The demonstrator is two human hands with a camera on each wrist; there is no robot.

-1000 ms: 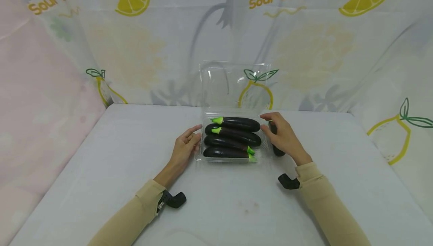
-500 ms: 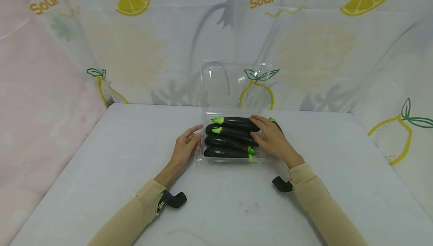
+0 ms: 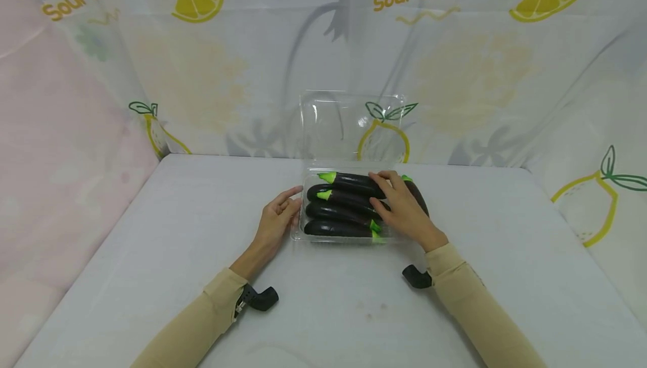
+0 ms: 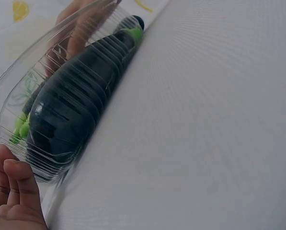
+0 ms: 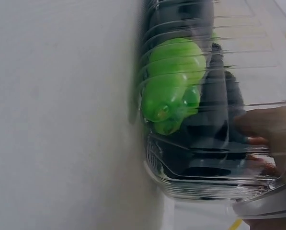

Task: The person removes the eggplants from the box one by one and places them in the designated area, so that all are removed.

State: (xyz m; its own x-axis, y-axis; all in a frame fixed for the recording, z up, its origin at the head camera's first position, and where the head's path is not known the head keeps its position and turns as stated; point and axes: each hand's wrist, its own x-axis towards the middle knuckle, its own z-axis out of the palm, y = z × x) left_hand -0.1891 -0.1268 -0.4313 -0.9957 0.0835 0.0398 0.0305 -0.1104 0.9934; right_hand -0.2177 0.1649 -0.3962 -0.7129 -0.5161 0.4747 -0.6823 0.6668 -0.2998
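A hinged clear plastic box (image 3: 384, 239) stands on the table with its lid (image 3: 328, 126) raised at the back. Several dark eggplants with green caps lie side by side in it. My right hand (image 3: 404, 210) reaches over the box's right end, thumb and fingers around the end of the rearmost eggplant (image 3: 351, 181). Through the ribbed wall, the right wrist view shows the fingers bent down inside. My left hand (image 3: 275, 222) holds the box's left edge with its fingertips; the left wrist view shows these fingertips (image 4: 18, 167) right at the rim.
Another eggplant (image 3: 417, 196) lies on the white table (image 3: 323, 312) just right of the box, partly hidden by my right hand. A lemon-print cloth (image 3: 253, 76) hangs close behind the lid. Black wrist mounts (image 3: 417, 276) stick out from both sleeves.
My right hand has moved left from beside the loose eggplant to over the box, its fingers now around the rearmost eggplant, which has shifted slightly back. The left hand has stayed in place.
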